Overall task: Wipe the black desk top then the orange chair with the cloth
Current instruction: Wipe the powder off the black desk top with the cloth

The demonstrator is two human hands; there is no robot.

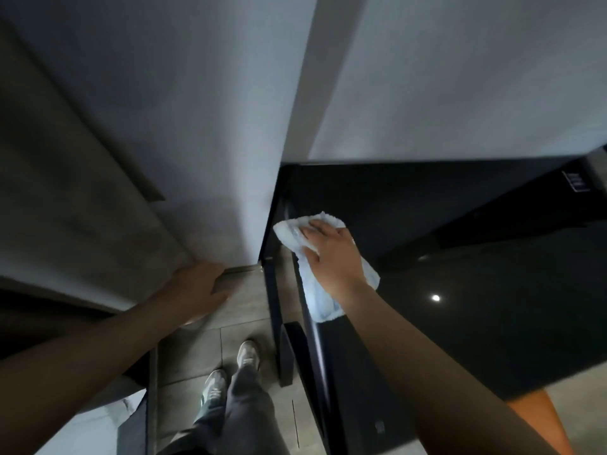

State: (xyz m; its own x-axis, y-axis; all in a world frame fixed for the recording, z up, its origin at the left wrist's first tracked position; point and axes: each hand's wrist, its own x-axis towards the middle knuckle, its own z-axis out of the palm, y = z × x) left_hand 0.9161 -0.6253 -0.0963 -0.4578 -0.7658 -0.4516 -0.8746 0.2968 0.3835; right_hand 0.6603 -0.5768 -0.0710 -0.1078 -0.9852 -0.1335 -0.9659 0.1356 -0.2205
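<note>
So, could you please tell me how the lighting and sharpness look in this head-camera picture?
Head view: dim overall; one small glare spot on the glossy black desk top; the cloth under the right hand is the brightest, fairly sharp thing; the left hand is softer and in shadow; wide-angle distortion slants the wall lines.

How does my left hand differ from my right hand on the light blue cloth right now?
The right hand presses the light blue terry cloth onto the glossy black desk top; the left hand holds nothing. The right hand lies over the desk; the left hand is beside it, over the grey tiled floor. Both are bare, backs up.
</note>
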